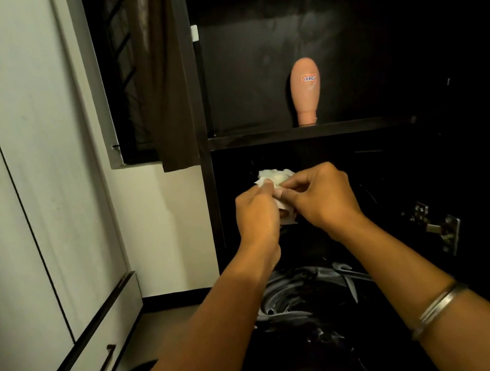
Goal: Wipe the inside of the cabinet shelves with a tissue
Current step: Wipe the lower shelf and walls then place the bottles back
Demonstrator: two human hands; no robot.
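Two hands, left hand [255,212] and right hand [321,196], pinch a crumpled white tissue [274,177] between them at centre frame, bunching it. At 12 o'clock, a peach bottle [305,90] stands on the dark cabinet shelf [262,137]. Wiping seems not yet begun; next, the tissue must reach a shelf.

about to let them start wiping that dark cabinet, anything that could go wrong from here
1. The peach bottle stands upside down on its narrow cap near the front edge of the shelf; a wiping sweep could easily tip it off.
2. The tissue is crumpled into a wad between the left hand and right hand; it may shred or leave lint.
3. The cabinet interior is very dark, so missed patches would be hard to spot.
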